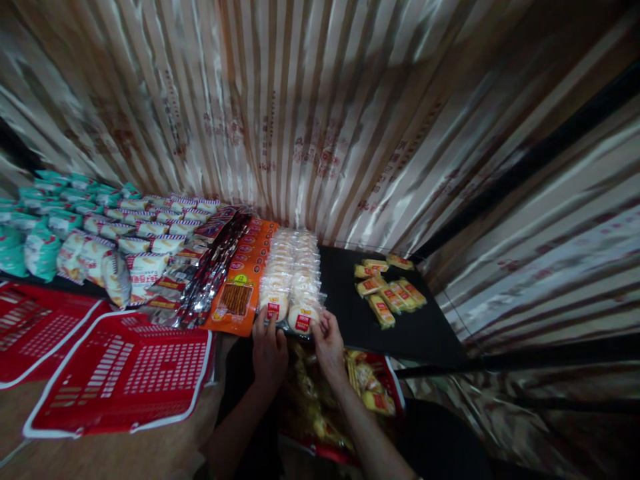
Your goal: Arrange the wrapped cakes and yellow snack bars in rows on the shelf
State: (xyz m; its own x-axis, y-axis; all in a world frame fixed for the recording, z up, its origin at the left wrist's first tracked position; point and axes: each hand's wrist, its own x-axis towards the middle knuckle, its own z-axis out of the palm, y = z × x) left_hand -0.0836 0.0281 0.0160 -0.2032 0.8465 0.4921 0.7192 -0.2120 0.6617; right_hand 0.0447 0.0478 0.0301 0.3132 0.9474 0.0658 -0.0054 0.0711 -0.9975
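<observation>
Two rows of clear-wrapped round white buns (pixel 291 267) run back from the front edge of a black table, overlapping one another. My left hand (pixel 270 352) has its fingers on the front packet of the left row, a wrapped bun (pixel 273 307) with a red label. At the front of the right row, my right hand (pixel 329 343) pinches the right edge of another wrapped bun (pixel 301 319). Both hands are at the table's front edge, side by side. Part of each packet's lower edge is hidden by my fingers.
Left of the buns lie orange snack packs (pixel 240 293), dark shiny packets (pixel 200 280), white bags (pixel 145 270) and green bags (pixel 43 250). Several yellow packets (pixel 390 293) rest on the black table (pixel 345 307). Below are a red basket (pixel 125 373) and a filled basket (pixel 395 387).
</observation>
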